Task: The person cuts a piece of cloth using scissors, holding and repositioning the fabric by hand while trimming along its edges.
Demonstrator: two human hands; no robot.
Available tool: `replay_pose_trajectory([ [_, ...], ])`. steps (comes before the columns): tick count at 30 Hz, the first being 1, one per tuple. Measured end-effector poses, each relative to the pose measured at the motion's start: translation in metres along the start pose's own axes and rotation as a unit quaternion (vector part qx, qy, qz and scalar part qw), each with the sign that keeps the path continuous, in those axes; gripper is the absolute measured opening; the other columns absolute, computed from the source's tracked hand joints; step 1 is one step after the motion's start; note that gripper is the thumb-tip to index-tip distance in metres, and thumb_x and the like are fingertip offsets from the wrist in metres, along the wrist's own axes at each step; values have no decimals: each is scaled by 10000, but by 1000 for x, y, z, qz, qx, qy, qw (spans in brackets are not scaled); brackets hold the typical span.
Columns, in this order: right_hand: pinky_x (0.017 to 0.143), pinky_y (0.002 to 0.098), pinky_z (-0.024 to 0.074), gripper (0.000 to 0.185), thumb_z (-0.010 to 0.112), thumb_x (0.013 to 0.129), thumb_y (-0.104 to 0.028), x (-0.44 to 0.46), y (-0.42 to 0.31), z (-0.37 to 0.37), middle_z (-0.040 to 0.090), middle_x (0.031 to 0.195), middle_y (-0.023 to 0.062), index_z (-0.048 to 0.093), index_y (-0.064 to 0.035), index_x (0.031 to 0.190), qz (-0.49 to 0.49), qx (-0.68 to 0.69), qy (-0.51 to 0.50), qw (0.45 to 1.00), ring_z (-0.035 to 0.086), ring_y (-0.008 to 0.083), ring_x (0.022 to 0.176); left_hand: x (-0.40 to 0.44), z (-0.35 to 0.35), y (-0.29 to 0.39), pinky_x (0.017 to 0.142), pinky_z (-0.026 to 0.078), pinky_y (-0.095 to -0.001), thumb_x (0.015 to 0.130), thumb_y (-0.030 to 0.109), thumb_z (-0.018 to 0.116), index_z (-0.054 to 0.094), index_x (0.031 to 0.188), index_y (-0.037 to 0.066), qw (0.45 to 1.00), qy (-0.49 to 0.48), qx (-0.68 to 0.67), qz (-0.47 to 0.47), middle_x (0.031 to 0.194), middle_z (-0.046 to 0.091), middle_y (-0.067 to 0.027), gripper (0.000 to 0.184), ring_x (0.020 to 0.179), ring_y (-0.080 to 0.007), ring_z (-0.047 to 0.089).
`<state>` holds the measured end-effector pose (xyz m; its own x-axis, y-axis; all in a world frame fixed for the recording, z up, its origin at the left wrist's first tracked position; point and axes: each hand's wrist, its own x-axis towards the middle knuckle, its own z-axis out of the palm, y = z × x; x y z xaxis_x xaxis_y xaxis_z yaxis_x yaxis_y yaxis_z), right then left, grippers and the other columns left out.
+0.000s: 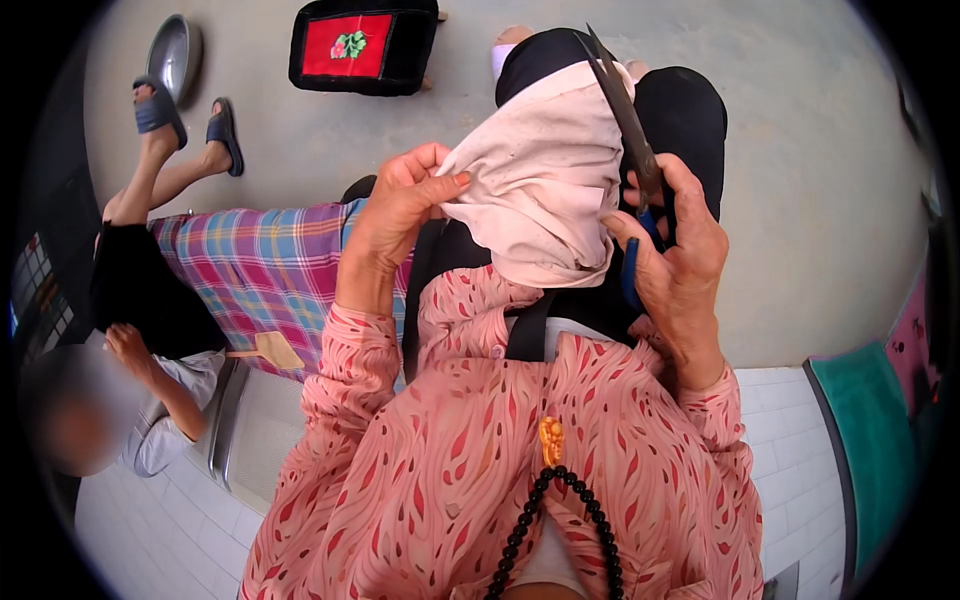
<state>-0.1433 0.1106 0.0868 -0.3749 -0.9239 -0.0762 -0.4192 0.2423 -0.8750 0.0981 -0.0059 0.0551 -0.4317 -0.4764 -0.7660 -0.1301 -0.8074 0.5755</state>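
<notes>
A crumpled pale pink cloth (540, 160) lies over my lap, across the dark trousers. My left hand (408, 195) pinches its left edge between thumb and fingers. In my right hand (680, 245) is a pair of scissors (625, 110) with dark blades and blue handles. The blades point away from me, along the cloth's right side, their tips slightly apart. My right thumb is close to the cloth's right edge; whether it also grips the fabric I cannot tell.
To the left, another person sits by a bench with a plaid cover (270, 260). A metal basin (175, 58) and a black stool with a red embroidered top (345, 46) stand on the floor ahead. At right is a green cushion (865, 430).
</notes>
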Motion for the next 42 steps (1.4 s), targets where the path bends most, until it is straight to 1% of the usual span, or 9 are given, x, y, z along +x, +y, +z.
replay_pose_trajectory([
  [7,656,364,489,479,741,644,-29,36,-27,31,606,896,127,548,-42,1083,-152,25,-18,988,603,300,739,-23,49,30,816,497,-247,888,49,556,556,1031,-8,972,-26,-186,142,972,643,-80,154,880,-127,627],
  [11,634,275,473,406,685,693,4,51,-17,44,583,807,69,552,-45,1074,-41,185,-49,981,569,161,683,-9,60,44,830,498,-260,901,60,542,555,1052,-19,956,-132,-195,173,994,643,-88,171,903,-138,627],
  [12,622,237,454,380,661,711,19,53,-18,38,574,799,23,554,-36,1072,-12,235,-31,971,530,85,683,-9,66,48,822,498,-256,880,41,570,559,1041,-16,960,-104,-194,171,979,648,-83,172,885,-133,631],
  [15,584,191,435,390,648,750,26,60,-23,11,565,801,1,529,33,1121,65,352,-13,934,527,52,683,-8,66,53,804,495,-242,848,20,610,557,1048,-20,965,-128,-141,182,946,653,-72,211,857,-120,632],
  [20,515,151,374,380,654,763,3,62,-28,-27,564,760,-7,534,32,1123,102,336,11,936,485,19,598,-8,72,61,700,425,-177,774,-29,604,591,952,24,970,-56,170,162,858,620,-1,186,777,-45,562],
  [23,510,153,366,379,662,760,-13,64,-36,-32,564,758,-16,542,23,1118,82,335,41,938,473,17,586,1,62,54,686,409,-169,801,-13,571,587,942,32,949,-7,211,236,824,594,24,148,779,-26,537],
  [27,522,154,373,378,673,757,-33,63,-34,-36,571,755,-20,549,20,1110,50,337,66,938,471,14,588,-8,75,63,646,447,-201,851,24,563,585,926,2,975,-37,-99,197,792,605,-7,81,717,-59,555],
  [37,516,160,379,379,669,762,-38,60,-33,-45,578,745,-17,546,31,1114,-1,307,85,948,477,18,584,-18,63,69,620,415,-189,875,192,615,622,855,8,972,-85,-4,217,758,606,4,185,680,-48,532],
  [42,531,161,379,386,670,762,-19,59,-36,-53,584,777,-1,543,32,1122,-17,310,95,946,491,28,612,-38,63,79,676,437,-188,794,122,698,622,914,3,967,-82,52,237,823,611,8,186,733,-47,546],
])
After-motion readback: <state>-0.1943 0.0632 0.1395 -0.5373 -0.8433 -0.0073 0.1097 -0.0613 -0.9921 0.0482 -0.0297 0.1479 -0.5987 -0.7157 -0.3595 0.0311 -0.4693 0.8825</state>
